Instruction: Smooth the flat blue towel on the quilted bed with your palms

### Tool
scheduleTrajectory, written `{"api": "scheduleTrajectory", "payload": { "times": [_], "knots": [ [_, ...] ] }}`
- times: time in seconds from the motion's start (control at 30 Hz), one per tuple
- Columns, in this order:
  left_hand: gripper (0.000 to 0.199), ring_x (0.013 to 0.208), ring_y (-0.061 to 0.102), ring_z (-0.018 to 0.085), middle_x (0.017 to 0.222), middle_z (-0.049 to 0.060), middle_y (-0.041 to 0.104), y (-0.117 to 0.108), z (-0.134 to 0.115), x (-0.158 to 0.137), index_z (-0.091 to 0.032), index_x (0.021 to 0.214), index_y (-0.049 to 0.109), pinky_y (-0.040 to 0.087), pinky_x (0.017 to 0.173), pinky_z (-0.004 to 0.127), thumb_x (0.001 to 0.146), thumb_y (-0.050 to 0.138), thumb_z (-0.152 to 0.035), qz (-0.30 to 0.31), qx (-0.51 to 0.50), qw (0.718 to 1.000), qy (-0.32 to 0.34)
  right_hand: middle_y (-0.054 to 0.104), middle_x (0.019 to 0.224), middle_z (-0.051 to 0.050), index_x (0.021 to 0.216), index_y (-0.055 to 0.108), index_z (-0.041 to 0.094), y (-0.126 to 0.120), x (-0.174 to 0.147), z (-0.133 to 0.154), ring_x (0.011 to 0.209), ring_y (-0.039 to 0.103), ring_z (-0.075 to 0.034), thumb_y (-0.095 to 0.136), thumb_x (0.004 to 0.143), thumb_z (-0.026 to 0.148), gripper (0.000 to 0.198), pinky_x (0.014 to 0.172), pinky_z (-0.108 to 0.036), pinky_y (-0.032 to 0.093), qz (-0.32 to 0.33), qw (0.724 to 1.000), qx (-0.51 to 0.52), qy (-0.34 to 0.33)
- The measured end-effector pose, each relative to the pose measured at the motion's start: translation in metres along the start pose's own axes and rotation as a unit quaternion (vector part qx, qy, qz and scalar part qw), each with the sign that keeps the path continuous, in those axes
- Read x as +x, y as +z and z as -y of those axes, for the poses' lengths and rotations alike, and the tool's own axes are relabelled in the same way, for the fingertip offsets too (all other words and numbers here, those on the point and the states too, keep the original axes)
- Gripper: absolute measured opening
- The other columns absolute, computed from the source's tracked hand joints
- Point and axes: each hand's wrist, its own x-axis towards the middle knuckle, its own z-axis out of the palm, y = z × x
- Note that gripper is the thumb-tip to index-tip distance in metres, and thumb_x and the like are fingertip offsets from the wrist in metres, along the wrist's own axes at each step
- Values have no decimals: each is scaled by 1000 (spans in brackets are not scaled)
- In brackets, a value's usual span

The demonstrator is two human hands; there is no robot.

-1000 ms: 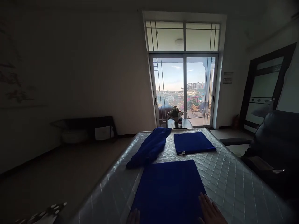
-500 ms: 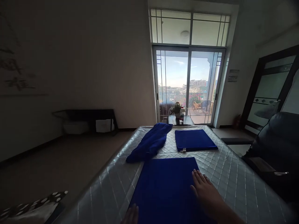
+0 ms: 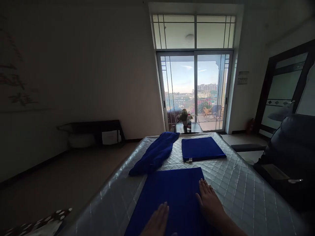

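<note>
Blue cloth (image 3: 180, 186) lies below straight fingers (image 3: 162, 209) grasping nothing, its far edge ahead, nearer to right hand (image 3: 213, 203) than left hand (image 3: 157, 221).

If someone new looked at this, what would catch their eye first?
Probably the bright glass doors at the back of the dim room. Then the smooth blue cloth in front on the silvery cover, the left hand over it, the right hand at its right edge. Behind it lie a crumpled blue cloth, left, and a tagged blue square, right.
</note>
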Motion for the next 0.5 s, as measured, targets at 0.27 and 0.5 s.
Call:
{"api": "scheduleTrajectory", "payload": {
  "times": [0.27, 0.5],
  "knots": [
    [72, 156, 18, 27, 168, 5, 22, -11, -106, 135, -28, 162, 12, 26, 129, 52, 100, 23, -62, 88, -96, 990, 55, 29, 164, -8, 153, 45, 21, 20, 10, -20, 154, 22, -28, 34, 99, 35, 58, 125, -49, 23, -34, 998, 11, -53],
    [78, 155, 24, 31, 167, 12, 29, -12, -77, 121, -17, 159, 30, 26, 128, 54, 99, 25, -65, 91, -100, 990, -37, 21, 166, -17, 157, 25, 2, 4, 3, -8, 155, 16, -26, 23, 101, 38, 67, 128, -45, 17, -2, 1000, 19, -4]
  ]
}}
